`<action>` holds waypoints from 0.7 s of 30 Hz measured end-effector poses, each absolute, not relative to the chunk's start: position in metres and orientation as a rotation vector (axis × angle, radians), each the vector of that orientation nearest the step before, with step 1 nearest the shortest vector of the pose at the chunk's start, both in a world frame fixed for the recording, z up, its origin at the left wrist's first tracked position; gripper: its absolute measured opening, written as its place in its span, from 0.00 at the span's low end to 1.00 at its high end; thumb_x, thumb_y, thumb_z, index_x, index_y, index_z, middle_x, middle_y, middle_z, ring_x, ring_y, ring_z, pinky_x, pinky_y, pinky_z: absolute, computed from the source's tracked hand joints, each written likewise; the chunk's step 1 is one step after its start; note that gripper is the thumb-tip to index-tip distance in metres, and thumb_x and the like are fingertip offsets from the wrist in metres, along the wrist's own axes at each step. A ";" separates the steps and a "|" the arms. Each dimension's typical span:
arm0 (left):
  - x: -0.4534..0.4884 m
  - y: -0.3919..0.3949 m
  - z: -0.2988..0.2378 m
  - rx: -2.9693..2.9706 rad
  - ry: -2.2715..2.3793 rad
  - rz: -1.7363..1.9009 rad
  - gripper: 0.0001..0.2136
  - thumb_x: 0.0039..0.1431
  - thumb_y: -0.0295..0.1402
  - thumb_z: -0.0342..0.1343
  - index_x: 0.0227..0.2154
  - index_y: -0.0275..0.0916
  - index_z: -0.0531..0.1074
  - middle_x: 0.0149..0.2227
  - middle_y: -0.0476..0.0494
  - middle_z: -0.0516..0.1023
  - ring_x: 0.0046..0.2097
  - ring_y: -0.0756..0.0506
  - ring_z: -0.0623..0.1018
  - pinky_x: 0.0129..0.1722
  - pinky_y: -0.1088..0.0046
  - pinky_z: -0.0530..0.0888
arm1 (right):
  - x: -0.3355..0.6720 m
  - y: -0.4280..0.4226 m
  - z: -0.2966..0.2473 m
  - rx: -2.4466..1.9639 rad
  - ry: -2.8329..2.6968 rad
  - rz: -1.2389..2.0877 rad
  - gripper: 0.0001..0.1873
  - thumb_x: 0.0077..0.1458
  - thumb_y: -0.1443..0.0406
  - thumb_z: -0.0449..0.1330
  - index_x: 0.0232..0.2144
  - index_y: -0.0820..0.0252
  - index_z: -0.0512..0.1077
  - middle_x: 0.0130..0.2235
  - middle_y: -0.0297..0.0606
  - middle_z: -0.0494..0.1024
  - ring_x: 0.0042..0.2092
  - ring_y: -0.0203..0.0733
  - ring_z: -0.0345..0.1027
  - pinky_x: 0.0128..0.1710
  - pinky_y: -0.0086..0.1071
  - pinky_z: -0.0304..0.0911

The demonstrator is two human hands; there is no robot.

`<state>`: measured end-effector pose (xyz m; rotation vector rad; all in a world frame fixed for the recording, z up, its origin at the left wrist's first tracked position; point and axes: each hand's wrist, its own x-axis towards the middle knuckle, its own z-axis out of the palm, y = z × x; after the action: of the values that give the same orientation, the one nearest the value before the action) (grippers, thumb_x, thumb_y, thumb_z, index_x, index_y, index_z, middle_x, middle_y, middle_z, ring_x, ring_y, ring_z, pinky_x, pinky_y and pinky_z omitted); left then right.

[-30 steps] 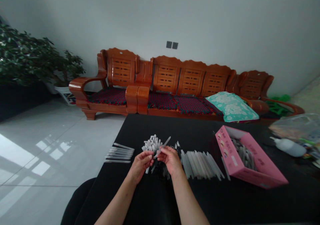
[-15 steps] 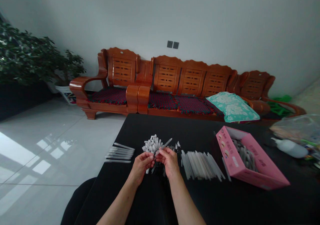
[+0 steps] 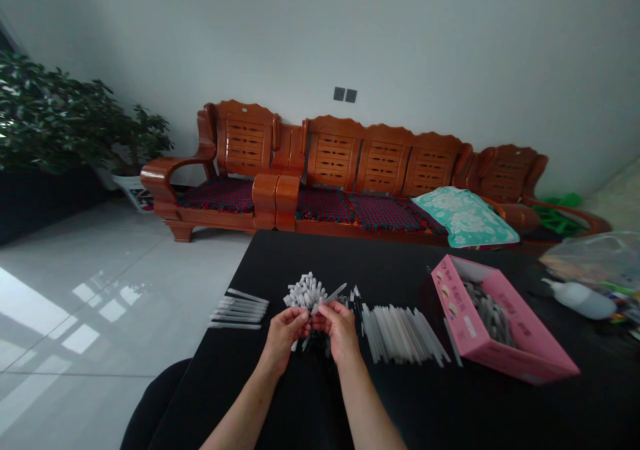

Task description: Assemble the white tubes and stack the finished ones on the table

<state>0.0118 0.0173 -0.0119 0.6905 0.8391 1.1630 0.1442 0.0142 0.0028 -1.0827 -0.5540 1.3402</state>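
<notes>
My left hand [image 3: 285, 333] and my right hand [image 3: 341, 328] meet over the black table [image 3: 300, 403], fingers pinched together on one thin grey pen-like stick [image 3: 332, 295] that slants up to the right. Just behind the fingers lies a heap of small white caps [image 3: 304, 291]. Dark sticks lie under and between my hands. To the right is a row of translucent white tubes [image 3: 400, 330]. A short row of finished white sticks [image 3: 240, 307] lies at the table's left edge.
An open pink box [image 3: 500, 333] of grey pieces lies tipped at the right, with a white bottle [image 3: 580, 298] and a plastic bag [image 3: 595, 258] beyond it. Behind the table stand a wooden sofa [image 3: 350, 170] and a potted plant [image 3: 60, 127].
My hands have drawn closer together on the stick, which sits slightly lower. The view has tilted a little; nothing else on the table moved.
</notes>
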 end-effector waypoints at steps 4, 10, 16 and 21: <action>0.014 0.018 -0.012 0.714 0.858 1.192 0.14 0.41 0.37 0.71 0.28 0.33 0.77 0.23 0.47 0.76 0.24 0.51 0.74 0.26 0.77 0.71 | 0.143 0.014 0.002 -1.089 -0.557 1.332 0.16 0.37 0.61 0.72 0.28 0.64 0.75 0.24 0.38 0.80 0.23 0.40 0.74 0.22 0.28 0.68; 0.020 0.022 -0.008 0.836 0.952 1.311 0.14 0.39 0.35 0.70 0.28 0.33 0.76 0.24 0.47 0.77 0.25 0.49 0.75 0.27 0.76 0.72 | 0.141 0.017 0.004 -1.118 -0.539 1.284 0.14 0.36 0.61 0.72 0.24 0.63 0.74 0.23 0.37 0.79 0.21 0.39 0.72 0.18 0.27 0.65; 0.022 0.026 -0.010 0.961 1.011 1.318 0.16 0.44 0.41 0.67 0.33 0.35 0.77 0.29 0.43 0.80 0.28 0.47 0.78 0.27 0.76 0.73 | 0.144 0.018 0.005 -1.107 -0.504 1.255 0.14 0.36 0.62 0.71 0.24 0.63 0.74 0.23 0.37 0.79 0.22 0.38 0.72 0.19 0.26 0.67; 0.023 0.026 -0.018 0.993 1.029 1.149 0.21 0.50 0.50 0.61 0.22 0.33 0.74 0.18 0.47 0.72 0.16 0.53 0.67 0.13 0.80 0.60 | 0.146 0.017 0.006 -1.121 -0.520 1.253 0.15 0.36 0.60 0.72 0.24 0.64 0.74 0.23 0.37 0.79 0.22 0.37 0.72 0.18 0.24 0.65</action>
<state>0.0229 0.0264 -0.0175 0.9929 1.0290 1.1490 0.1458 0.0172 0.0062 -1.1214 -0.5198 1.2527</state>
